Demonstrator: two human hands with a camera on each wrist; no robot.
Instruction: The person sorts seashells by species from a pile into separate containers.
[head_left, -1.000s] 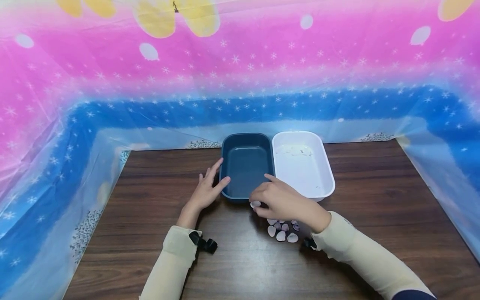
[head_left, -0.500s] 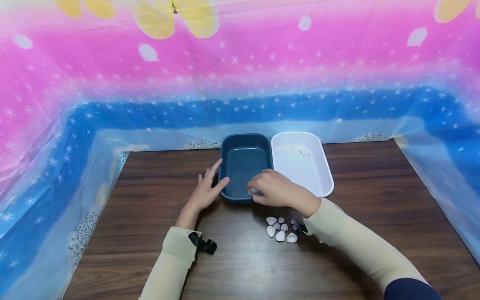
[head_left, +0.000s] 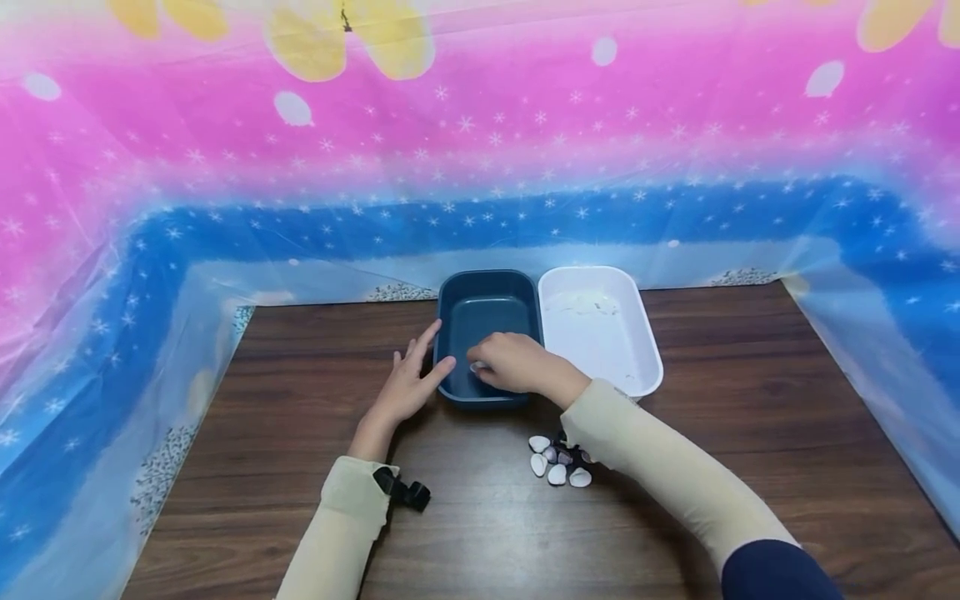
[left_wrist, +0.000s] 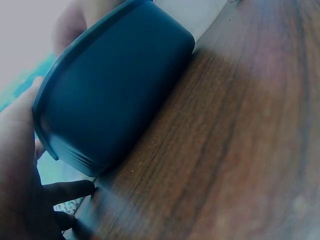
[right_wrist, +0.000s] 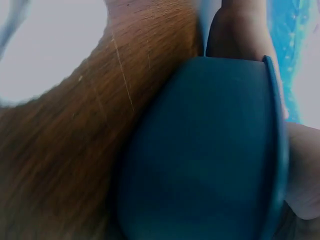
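My right hand pinches a pale seashell over the inside of the dark blue tray. The left hand rests at that tray's left side with its fingers spread and the thumb over the rim; in the left wrist view, fingers reach down beside the tray wall. Several white and purple shells lie on the table in front of the trays, partly covered by the right sleeve and its wrist camera. A blurred white shell fills a corner of the right wrist view.
A white tray stands against the right side of the blue one, with small bits on its bottom. Both stand on a brown wooden table. A pink and blue patterned cloth hangs around the back and sides.
My right hand has moved left and away from me, carrying the shell from the blue tray's near edge to over its inside. The left hand stays by the tray.
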